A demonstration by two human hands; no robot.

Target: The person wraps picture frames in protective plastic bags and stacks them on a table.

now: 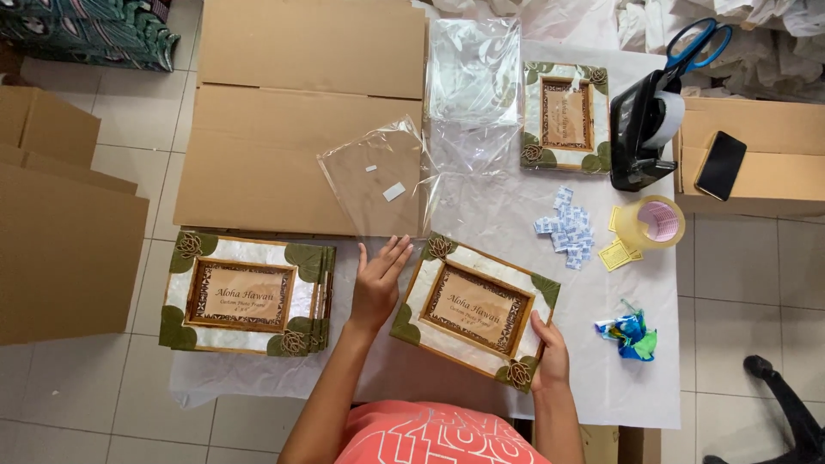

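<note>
Nearest the person, the right hand point(550, 354) is clamped on the lower right edge of a rectangular picture frame with a pearly white face, green leaf corners and a brown carved inner border point(475, 309); the thumb lies on its front and the frame sits tilted over the white-covered counter point(601, 378). The left hand point(378, 283) lies just beside the frame's left edge, fingers spread apart and flat, its fingertips touching the lower edge of a clear plastic sleeve point(378, 180) that carries two small white stickers.

To the left of that hand rests a stack of matching frames point(249, 294). To the right of the held frame lies a crumpled blue and green wrapper point(629, 333).

Further out are a heap of small white and blue sachets point(567, 228), yellow paper tags point(617, 253) and a roll of clear tape point(655, 222). Beyond them lie another matching frame point(565, 116), a pile of clear plastic bags point(473, 69), a black tape dispenser point(640, 129) with blue-handled scissors point(698, 43) above it, and a black phone point(720, 165) on a brown cardboard box point(773, 146). Flat cardboard sheets point(292, 112) lie at the far left.
</note>
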